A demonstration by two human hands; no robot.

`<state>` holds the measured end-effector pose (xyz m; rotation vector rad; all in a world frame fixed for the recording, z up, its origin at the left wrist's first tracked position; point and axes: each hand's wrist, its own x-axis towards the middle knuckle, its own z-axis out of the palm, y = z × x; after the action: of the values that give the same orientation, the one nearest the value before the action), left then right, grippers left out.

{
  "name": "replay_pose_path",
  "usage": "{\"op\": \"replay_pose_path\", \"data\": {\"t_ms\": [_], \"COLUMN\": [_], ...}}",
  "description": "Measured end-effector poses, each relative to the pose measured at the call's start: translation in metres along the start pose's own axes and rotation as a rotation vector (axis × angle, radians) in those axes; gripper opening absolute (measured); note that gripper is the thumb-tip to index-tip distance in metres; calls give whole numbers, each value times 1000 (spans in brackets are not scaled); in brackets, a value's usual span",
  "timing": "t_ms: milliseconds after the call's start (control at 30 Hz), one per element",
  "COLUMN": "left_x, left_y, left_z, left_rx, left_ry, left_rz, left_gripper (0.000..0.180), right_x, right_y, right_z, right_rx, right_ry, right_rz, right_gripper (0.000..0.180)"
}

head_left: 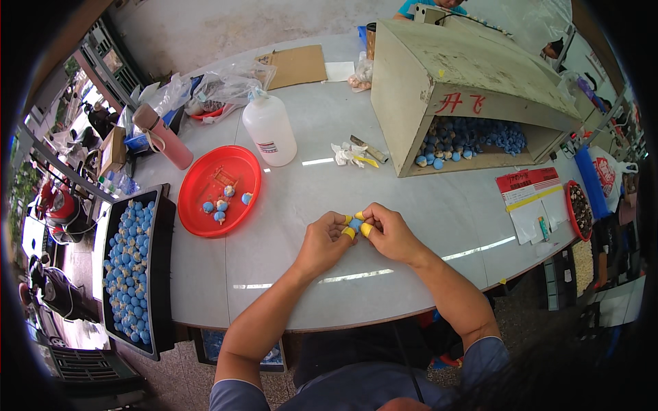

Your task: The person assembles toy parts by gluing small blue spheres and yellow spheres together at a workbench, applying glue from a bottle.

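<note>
Between the fingertips of both hands is a small blue ball-like piece [355, 225], held just above the grey table [308, 301]. My left hand [325, 240] pinches it from the left, and my right hand [388, 231] from the right. Yellow covers wrap the thumb and finger tips of both hands. The fingers hide most of the piece. To the left lies a red round tray [199, 222] with several blue-and-cream balls [222, 205] in it. Farther left, a black crate [162, 274] holds many similar balls [127, 274].
A beige metal housing [404, 82] with blue pieces [473, 140] inside stands at the back right. Beyond the red tray are a white plastic bottle [271, 130] and a pink flask [164, 140]. Crumpled tissue [348, 154], a red-and-white card [528, 188] and cardboard [298, 66] lie about. Another person [445, 5] is behind the housing.
</note>
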<state>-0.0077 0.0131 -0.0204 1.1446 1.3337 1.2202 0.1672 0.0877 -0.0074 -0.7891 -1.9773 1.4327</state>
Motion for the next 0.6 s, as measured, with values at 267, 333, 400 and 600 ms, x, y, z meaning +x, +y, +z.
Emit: {"op": "replay_pose_path", "data": {"t_ms": [267, 333, 400, 600], "left_x": [0, 0, 2, 5], "left_y": [3, 5, 9, 17], "left_z": [0, -2, -3, -13], "left_rx": [0, -30, -122, -220], "left_ry": [1, 3, -33, -59], "left_rz": [-4, -10, -81, -208], "left_gripper": [26, 26, 26, 24], "right_x": [0, 1, 0, 0], "right_y": [-4, -5, -2, -3], "right_z": [0, 0, -1, 0], "right_rx": [5, 16, 14, 38], "right_ry": [8, 4, 11, -5], "right_rz": [6, 31, 15, -1], "right_gripper": [12, 14, 15, 19]}}
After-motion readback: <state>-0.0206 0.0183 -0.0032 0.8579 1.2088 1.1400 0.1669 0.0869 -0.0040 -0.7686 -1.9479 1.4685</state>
